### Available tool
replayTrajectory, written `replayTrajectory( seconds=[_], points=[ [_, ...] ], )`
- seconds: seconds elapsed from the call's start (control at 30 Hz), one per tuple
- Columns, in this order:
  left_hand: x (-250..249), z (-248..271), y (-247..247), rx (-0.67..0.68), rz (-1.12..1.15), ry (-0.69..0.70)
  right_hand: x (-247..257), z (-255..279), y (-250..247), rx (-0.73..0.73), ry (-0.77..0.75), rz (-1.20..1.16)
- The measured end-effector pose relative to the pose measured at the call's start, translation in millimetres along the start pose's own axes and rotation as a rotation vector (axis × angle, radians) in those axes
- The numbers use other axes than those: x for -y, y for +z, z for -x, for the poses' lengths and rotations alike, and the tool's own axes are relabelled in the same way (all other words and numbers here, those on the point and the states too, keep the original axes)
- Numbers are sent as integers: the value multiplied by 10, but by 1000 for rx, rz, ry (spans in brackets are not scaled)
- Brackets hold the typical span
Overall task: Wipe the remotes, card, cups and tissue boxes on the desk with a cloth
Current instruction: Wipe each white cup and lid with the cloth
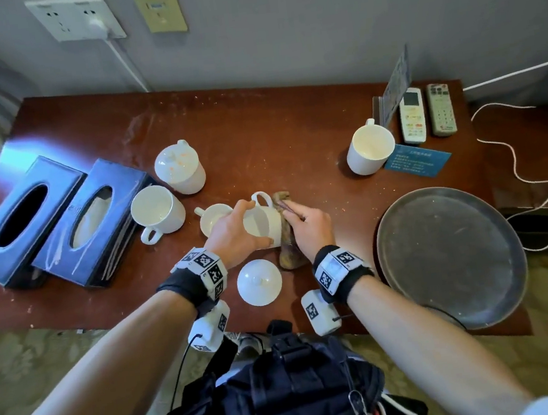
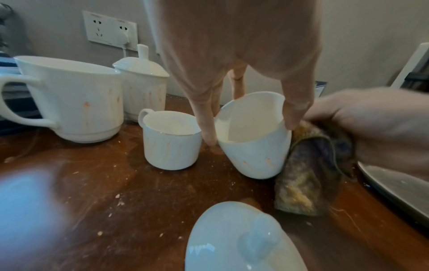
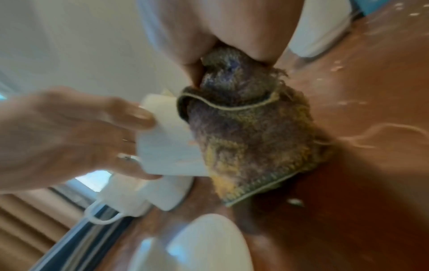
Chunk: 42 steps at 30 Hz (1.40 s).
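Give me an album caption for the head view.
Left hand tilts a cup while right hand wipes it with a cloth.

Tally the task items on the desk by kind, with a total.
Cups: 5 (one tilted in the left hand, wiped by the right hand)
Tissue boxes: 2
Remotes: 2
Cards: 1
Cloths: 1
Loose lids: 1
Total: 12
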<state>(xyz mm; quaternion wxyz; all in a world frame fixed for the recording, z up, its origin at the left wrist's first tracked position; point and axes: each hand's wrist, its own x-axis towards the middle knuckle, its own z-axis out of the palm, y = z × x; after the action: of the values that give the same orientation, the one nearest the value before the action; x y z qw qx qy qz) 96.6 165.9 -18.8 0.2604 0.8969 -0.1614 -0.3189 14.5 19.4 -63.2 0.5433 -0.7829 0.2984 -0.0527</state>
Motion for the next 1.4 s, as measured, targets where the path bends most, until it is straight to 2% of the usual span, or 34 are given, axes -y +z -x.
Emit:
replayTrajectory(
  seconds=[0.13, 0.2, 0.33, 0.47, 0.6, 0.67, 0.77, 0.9, 0.97, 1.07, 1.13, 1.2, 1.3, 1.4],
  points=[
    [46, 6, 2, -4, 6, 9, 108, 169, 84, 25, -143, -14],
    [51, 27, 10, -4, 13, 2, -12, 142, 42, -10, -89, 48],
    [9, 27, 13, -1, -25, 38, -166, 10, -87, -16, 128, 75],
    [-74, -18, -8, 67, -162, 98, -108, 19, -131, -73, 162, -88],
    [-181, -101, 23, 13, -244, 137, -133, -27, -167, -104, 253, -347],
    [-228, -141, 49, -31, -233, 155, -172, -64, -200, -104, 258, -394],
    [-306, -198, 89, -52, -253, 149, -181, -57, -312, -112, 235, -315],
    [-433, -262, 152, -80, -388, 180, -202, -19, -521, -153, 199, -281],
    [-464, -292, 173, -54, -461, 229, -266, -17, -588, -157, 222, -306],
    [-493, -341, 147, 72, -575, 317, -332, -16, -641, -158, 259, -333],
    [-512, -393, 114, 127, -614, 301, -325, -3, -686, -163, 271, -341],
    [-531, -432, 99, 135, -568, 236, -333, 8, -711, -188, 270, -366],
    [-494, -427, 146, 119, -277, 91, -306, 24, -702, -242, 223, -407],
    [-378, -395, 257, 109, -30, 26, -191, 43, -594, -184, 96, -384]
  ],
)
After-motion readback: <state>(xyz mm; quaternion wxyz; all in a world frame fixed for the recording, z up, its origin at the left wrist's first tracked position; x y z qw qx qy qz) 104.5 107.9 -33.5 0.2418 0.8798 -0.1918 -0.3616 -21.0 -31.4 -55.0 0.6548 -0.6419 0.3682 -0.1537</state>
